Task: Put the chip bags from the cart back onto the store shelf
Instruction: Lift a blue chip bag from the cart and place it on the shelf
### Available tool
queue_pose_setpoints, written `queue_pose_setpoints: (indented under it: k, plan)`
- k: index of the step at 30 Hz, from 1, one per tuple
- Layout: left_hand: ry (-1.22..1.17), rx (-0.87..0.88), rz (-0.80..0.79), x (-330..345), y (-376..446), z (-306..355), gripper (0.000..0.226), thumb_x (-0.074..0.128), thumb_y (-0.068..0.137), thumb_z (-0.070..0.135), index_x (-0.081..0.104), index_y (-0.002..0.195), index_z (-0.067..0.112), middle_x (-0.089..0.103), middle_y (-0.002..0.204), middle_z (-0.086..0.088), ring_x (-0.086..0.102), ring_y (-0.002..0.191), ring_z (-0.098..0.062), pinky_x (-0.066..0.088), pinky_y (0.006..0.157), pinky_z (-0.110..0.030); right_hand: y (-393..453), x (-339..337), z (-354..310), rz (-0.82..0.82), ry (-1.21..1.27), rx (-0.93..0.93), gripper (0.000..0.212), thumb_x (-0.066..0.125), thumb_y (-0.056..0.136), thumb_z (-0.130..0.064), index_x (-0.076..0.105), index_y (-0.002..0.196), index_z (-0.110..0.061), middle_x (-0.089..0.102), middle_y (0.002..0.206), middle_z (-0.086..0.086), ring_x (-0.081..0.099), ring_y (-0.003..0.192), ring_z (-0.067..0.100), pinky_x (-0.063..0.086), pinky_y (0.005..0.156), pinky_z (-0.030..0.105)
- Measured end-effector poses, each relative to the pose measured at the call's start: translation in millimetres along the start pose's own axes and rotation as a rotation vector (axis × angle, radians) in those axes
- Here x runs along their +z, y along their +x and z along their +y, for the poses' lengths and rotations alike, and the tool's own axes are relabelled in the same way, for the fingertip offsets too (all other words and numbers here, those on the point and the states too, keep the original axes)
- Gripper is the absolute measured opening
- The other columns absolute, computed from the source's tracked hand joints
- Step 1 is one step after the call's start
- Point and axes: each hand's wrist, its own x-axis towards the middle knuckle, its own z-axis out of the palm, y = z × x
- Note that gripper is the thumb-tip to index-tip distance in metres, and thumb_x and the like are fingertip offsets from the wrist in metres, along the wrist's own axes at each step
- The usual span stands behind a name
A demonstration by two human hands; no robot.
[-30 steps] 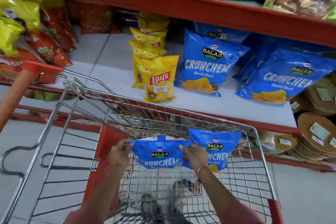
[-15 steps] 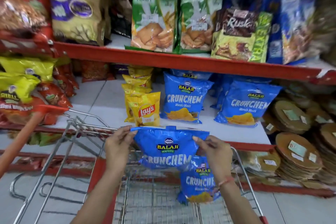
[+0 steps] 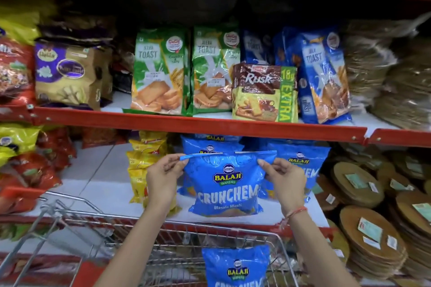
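Note:
I hold a blue Balaji Crunchem chip bag (image 3: 225, 184) upright by its top corners, over the white lower shelf (image 3: 93, 184). My left hand (image 3: 163, 175) pinches the top left corner and my right hand (image 3: 285, 178) pinches the top right corner. The bag hangs in front of a row of the same blue bags (image 3: 300, 161) standing on that shelf. A second blue Crunchem bag (image 3: 235, 265) stands in the wire cart (image 3: 130, 228) below, its lower part cut off by the frame.
Yellow Lay's bags (image 3: 142, 165) stand just left of my left hand. Red and yellow snack bags (image 3: 35, 161) fill the far left. Stacks of round flat packs (image 3: 373, 240) sit at the right. The red-edged upper shelf (image 3: 198, 123) carries toast and rusk packs.
Both hands have lifted the blue bag out of the cart and up to the lower shelf, in front of the blue bags there. The view has tilted upward.

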Motion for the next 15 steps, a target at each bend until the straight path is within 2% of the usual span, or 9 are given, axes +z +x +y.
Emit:
queue_pose_setpoints:
  k: [2,3,6,8,9,10,12,13,15]
  plan:
    - [0.03,-0.036,0.004,12,8,-11,0.016,0.065,0.081,0.007,0.068,0.078,0.022,0.071,0.067,0.008,0.066,0.069,-0.008,0.053,0.056,-0.011,14,-1,12,-0.048,-0.036,0.029,0.038,0.077,0.075,-0.021,0.054,0.058,0.004,0.055,0.031,-0.008,0.059,0.043,0.015,0.058,0.07,0.053]
    - [0.053,-0.054,0.004,16,10,-18,0.012,0.065,0.081,0.007,0.068,0.08,0.019,0.07,0.07,0.004,0.065,0.071,-0.012,0.053,0.055,-0.011,19,1,20,-0.071,-0.045,0.057,0.037,0.077,0.075,-0.019,0.052,0.057,0.002,0.053,0.03,-0.008,0.057,0.042,0.013,0.057,0.071,0.054]
    - [0.125,-0.083,0.006,28,9,-40,0.006,0.065,0.081,0.006,0.067,0.086,0.008,0.068,0.072,-0.002,0.062,0.071,-0.02,0.052,0.051,-0.009,32,7,47,-0.075,-0.076,0.143,0.038,0.077,0.076,-0.019,0.049,0.051,-0.011,0.052,0.04,-0.005,0.058,0.052,0.025,0.056,0.076,0.057]
    - [0.149,-0.118,0.015,29,6,-52,0.01,0.065,0.081,0.005,0.067,0.091,0.003,0.067,0.073,-0.002,0.063,0.073,-0.022,0.057,0.059,-0.019,36,11,61,-0.111,-0.12,0.175,0.033,0.075,0.077,-0.022,0.055,0.051,-0.017,0.057,0.048,-0.001,0.059,0.055,0.025,0.057,0.077,0.052]
    - [0.152,-0.131,0.015,29,4,-56,0.012,0.065,0.081,0.005,0.066,0.093,0.002,0.067,0.073,-0.001,0.064,0.076,-0.023,0.058,0.066,-0.026,35,12,65,-0.125,-0.122,0.187,0.02,0.075,0.077,-0.023,0.064,0.062,-0.015,0.061,0.055,0.003,0.061,0.058,0.024,0.058,0.076,0.048]
    - [0.152,-0.132,0.015,28,2,-59,0.014,0.066,0.08,0.005,0.066,0.094,0.002,0.068,0.071,0.0,0.065,0.077,-0.02,0.058,0.07,-0.028,33,11,70,-0.138,-0.098,0.202,0.016,0.074,0.078,-0.022,0.07,0.081,-0.007,0.065,0.066,0.006,0.062,0.062,0.023,0.058,0.075,0.043]
    - [0.157,-0.094,0.036,25,-5,-62,0.015,0.068,0.078,0.005,0.066,0.093,0.006,0.068,0.066,0.01,0.066,0.068,-0.003,0.056,0.065,-0.015,27,7,81,-0.154,-0.046,0.214,0.034,0.072,0.08,-0.02,0.065,0.106,0.0,0.067,0.083,0.008,0.064,0.074,0.022,0.055,0.074,0.034]
    - [0.159,-0.066,0.061,24,-11,-64,0.015,0.068,0.078,0.005,0.065,0.093,0.007,0.067,0.068,0.01,0.064,0.065,0.003,0.052,0.062,-0.007,19,3,86,-0.144,-0.056,0.186,0.034,0.072,0.08,-0.021,0.064,0.109,-0.004,0.067,0.087,0.007,0.065,0.079,0.02,0.054,0.076,0.032]
    - [0.16,-0.031,0.131,20,-28,-75,0.013,0.067,0.079,0.006,0.065,0.092,0.007,0.064,0.076,0.007,0.062,0.066,0.007,0.049,0.063,-0.003,-2,-7,98,-0.09,-0.1,0.142,0.022,0.07,0.082,-0.025,0.067,0.1,-0.013,0.069,0.083,0.001,0.066,0.078,0.009,0.053,0.073,0.024]
